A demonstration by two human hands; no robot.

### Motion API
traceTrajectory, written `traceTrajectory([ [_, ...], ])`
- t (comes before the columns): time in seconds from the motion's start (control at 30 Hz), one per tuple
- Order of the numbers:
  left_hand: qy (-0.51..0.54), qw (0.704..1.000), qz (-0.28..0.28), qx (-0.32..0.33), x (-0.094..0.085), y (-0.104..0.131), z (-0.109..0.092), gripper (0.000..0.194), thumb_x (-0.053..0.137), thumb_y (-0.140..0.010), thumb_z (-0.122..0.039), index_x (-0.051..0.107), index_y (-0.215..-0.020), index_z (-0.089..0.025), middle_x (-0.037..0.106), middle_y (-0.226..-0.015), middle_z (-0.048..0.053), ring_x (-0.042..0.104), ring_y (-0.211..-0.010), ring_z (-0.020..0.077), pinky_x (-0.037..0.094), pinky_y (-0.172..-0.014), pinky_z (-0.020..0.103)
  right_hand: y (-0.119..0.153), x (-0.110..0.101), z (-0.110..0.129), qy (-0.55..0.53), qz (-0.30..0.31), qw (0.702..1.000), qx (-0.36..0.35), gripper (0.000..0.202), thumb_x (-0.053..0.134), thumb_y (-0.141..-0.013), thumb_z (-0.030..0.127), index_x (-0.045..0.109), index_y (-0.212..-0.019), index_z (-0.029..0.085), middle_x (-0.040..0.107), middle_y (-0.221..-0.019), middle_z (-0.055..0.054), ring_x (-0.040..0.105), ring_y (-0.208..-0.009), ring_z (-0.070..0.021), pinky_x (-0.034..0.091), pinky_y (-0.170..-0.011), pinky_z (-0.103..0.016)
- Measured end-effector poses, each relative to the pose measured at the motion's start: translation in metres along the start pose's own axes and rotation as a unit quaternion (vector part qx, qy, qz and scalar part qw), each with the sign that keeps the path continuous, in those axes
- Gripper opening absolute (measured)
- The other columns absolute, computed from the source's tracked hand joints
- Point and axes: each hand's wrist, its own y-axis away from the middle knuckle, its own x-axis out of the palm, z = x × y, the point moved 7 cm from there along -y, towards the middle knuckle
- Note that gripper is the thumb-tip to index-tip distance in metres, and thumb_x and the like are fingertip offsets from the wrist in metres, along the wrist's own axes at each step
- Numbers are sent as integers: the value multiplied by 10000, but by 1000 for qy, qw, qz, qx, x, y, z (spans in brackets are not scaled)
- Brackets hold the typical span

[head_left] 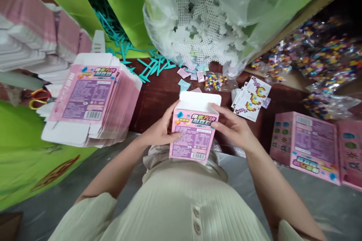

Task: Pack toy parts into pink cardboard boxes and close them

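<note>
A pink and purple carton point(194, 137) is held upright in front of my body, its white top flap point(200, 99) raised at the far side. My left hand point(165, 126) grips the carton's left side, thumb across the printed front. On the other side my right hand point(233, 126) pinches the upper right edge near the opening, thumb on the front panel. The inside of the carton is hidden. Just beyond it lie small pink and blue sachets point(184, 86), a clear bag of coloured beads point(215, 81) and several printed pattern cards point(253, 98).
Flattened cartons point(93, 98) are stacked at left, near red and yellow scissors point(39, 98). Teal plastic tools point(154, 66) spill from a green box. A plastic bag holds white pegboards point(206, 37). Bead bags point(325, 60) fill a box at right, with filled-out cartons point(313, 148) nearer.
</note>
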Motion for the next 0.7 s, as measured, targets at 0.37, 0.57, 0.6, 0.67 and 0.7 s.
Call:
traceTrajectory([
  [0.37,-28,976,-204,72,-3,-16,-31,368,730,-998,-352,509,-1275,-252,725,-1085,37,727,-965,143,569,-811,245,19,-16,15,60,-88,989,-102,614,705,-1015,321,503,-1578,458,716,-1367,-24,698,-1209,-200,579,-1081,-410],
  [0.57,-100,990,-96,28,6,-17,-49,219,711,-1004,-403,671,-1055,-194,742,-1317,132,722,-1206,234,582,-998,369,14,-9,42,68,43,989,-126,64,801,-943,321,784,-995,286,735,-1362,-52,728,-1188,-210,588,-989,-329],
  [0.6,-122,988,-94,24,7,-16,-51,188,730,-993,-367,677,-1052,-197,738,-1334,125,717,-1224,231,575,-1021,378,13,-7,45,73,38,990,-117,57,804,-940,303,762,-927,265,743,-1348,-52,739,-1164,-202,591,-963,-314],
  [0.67,-148,983,-105,19,10,-16,-52,174,751,-979,-316,673,-1089,-207,750,-1316,102,726,-1207,212,574,-1030,372,12,-3,46,79,9,993,-90,73,791,-946,264,731,-905,257,787,-1235,-33,765,-1069,-176,595,-908,-289],
  [0.7,-154,981,-118,17,11,-16,-53,178,751,-980,-306,669,-1107,-212,763,-1285,88,737,-1180,200,580,-1013,357,12,-1,45,81,-12,994,-76,55,787,-949,260,732,-942,264,804,-1164,-20,773,-1016,-166,598,-880,-282],
])
